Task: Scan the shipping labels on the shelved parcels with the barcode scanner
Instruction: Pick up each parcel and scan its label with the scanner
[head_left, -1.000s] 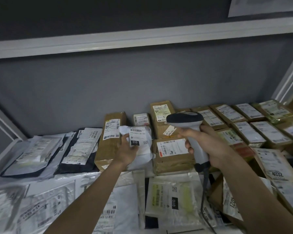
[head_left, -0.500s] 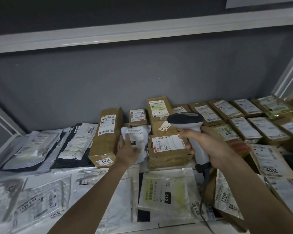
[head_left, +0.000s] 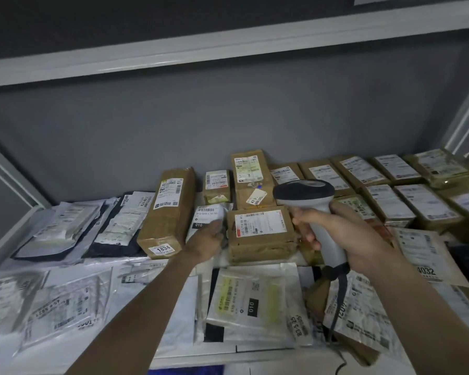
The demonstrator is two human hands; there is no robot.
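A: Shelf? Wall?

B: White shelf board [head_left: 173, 358] under a dark grey wall [head_left: 228, 117]; a second white shelf [head_left: 228, 44] overhead. Landmark: the brown box marked 1834 [head_left: 168, 215].

A: Parcels?

B: Poly mailers left of it and in front; taped boxes to its right.

A: Hands?

B: Your left hand [head_left: 206, 242] pinches the white 010 mailer [head_left: 209, 217] just right of it. Your right hand [head_left: 344, 236], further right, grips the barcode scanner [head_left: 313, 204], fingers wrapped round its handle.

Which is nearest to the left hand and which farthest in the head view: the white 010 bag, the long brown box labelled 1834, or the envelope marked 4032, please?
From the left hand:
1. White 010 bag, touching the fingers, just behind them.
2. Long brown box labelled 1834, just to its left.
3. Envelope marked 4032, far right, beyond the scanner.
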